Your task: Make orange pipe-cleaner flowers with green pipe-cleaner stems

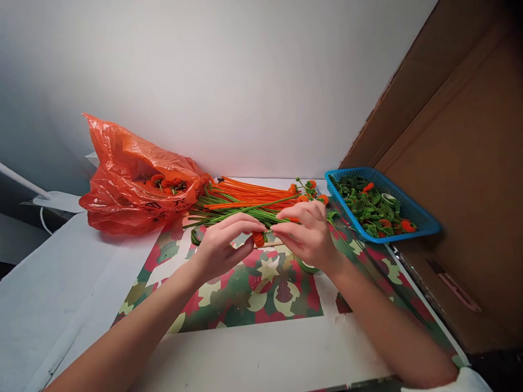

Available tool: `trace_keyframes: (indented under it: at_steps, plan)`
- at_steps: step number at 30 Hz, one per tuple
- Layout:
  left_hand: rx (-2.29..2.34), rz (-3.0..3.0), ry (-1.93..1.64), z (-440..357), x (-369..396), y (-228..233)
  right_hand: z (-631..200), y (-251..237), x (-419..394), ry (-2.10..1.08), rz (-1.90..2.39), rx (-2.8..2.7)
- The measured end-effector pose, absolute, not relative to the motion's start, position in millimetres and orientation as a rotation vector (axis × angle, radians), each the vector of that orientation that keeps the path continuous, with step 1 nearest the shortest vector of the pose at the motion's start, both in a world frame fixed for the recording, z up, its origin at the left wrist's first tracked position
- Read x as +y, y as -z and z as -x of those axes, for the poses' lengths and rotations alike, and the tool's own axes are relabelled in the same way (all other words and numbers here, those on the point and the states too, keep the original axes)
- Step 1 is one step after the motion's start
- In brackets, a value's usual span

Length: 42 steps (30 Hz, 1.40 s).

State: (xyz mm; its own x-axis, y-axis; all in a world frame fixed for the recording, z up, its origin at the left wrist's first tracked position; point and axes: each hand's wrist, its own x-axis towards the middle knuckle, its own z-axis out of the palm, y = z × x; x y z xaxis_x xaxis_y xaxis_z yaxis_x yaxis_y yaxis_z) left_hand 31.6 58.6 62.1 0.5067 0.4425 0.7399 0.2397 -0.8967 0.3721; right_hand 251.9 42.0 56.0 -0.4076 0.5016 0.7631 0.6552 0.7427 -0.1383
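Between the fingertips of my left hand (223,242) is a small orange chenille flower (259,239), its coiled fuzzy petals pointing down. My right hand (312,237) comes in from the other side, thumb and fingers pinched close at the flower's green end; the thin piece between them is too small to make out. Behind both hands lie bundles of orange pipe cleaners (253,189) and green pipe cleaners (235,214). A few orange flowers with green stems (311,186) rest at the right end of the bundles. Below my right hand, a green tape roll (307,266) is partly covered.
An orange plastic bag (134,215) with several orange flowers stands at the left. At the right, a blue basket (427,220) holds green leaf pieces and orange bits. A utility knife (457,288) lies by the cardboard (461,179). Patterned paper (261,299) covers part of the table.
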Motion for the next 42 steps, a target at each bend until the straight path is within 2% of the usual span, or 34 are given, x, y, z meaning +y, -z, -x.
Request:
trace_keyframes:
  at_steps: [5, 11, 15, 20, 29, 35, 42]
  plan:
    - [0.684, -2.333, -1.228, -32, 59, -63, -247, -52, 41, 0.243, 0.889, -2.17]
    - [0.962, -1.781, -0.932, -31, 59, -56, -237, -41, 41, 0.314, 1.069, -2.223]
    - [1.003, -1.782, -0.889, -29, 63, -54, -230, -35, 39, 0.298, 1.137, -2.197]
    - [0.883, -2.188, -1.05, -25, 67, -56, -224, -44, 35, -0.235, 1.301, -2.097]
    - [0.586, -2.612, -0.968, -17, 70, -63, -226, -60, 31, -1.249, 1.307, -1.797]
    - [0.528, -2.643, -0.921, -17, 67, -62, -226, -59, 29, -1.47, 1.261, -1.838]
    - [0.53, -2.643, -0.923, -16, 67, -67, -228, -52, 35, -1.756, 1.028, -1.6]
